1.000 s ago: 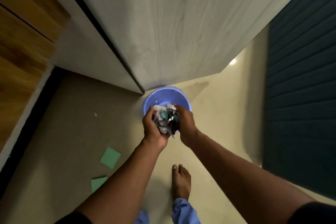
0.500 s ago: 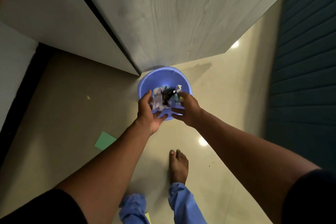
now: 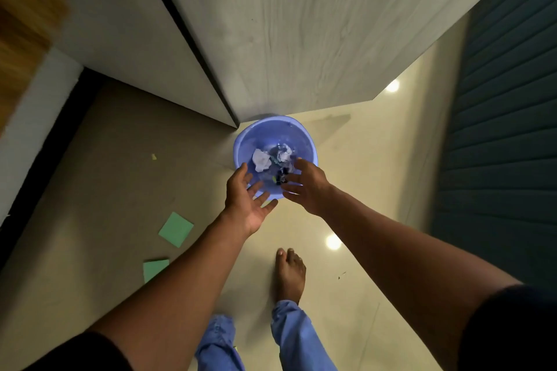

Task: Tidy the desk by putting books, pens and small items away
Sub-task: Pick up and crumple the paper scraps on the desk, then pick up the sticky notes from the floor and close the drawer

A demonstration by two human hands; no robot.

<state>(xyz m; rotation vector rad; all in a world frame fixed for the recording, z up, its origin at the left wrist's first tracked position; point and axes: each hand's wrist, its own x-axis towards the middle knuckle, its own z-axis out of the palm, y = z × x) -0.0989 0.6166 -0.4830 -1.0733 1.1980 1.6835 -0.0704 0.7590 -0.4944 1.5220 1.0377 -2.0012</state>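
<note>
Two hands hang over a blue plastic bin [image 3: 304, 132] that stands on the pale tiled floor [image 3: 376, 190] just at the corner of a grey wood-grain cabinet panel [image 3: 286, 24]. The left hand [image 3: 247, 196] is turned palm up with its fingers spread and holds nothing; the right hand [image 3: 307, 184] is palm down, fingers loosely splayed, also holding nothing. Both sit above the bin's near rim, slightly apart, a posture that fits letting a handful drop straight into the opening rather than tossing it.

Inside the bin lie crumpled white papers [image 3: 261, 159] and some small dark scraps [image 3: 282, 175]; blur and dim light make it hard to say what the dark bits are, possibly wrappers. All of it is within the bin's wall, none on the rim.

On the floor to the left, well apart from the bin, lie two green sticky notes [image 3: 176, 229], flat, and a tiny yellowish scrap [image 3: 154, 156] further off. A bare foot [image 3: 290, 274] below a blue trouser leg [image 3: 298, 337] stands close behind the bin.

Judging by this, the desk rubbish is disposed of, and the loose green notes look like the next items to gather, which would mean bending and reaching left.
</note>
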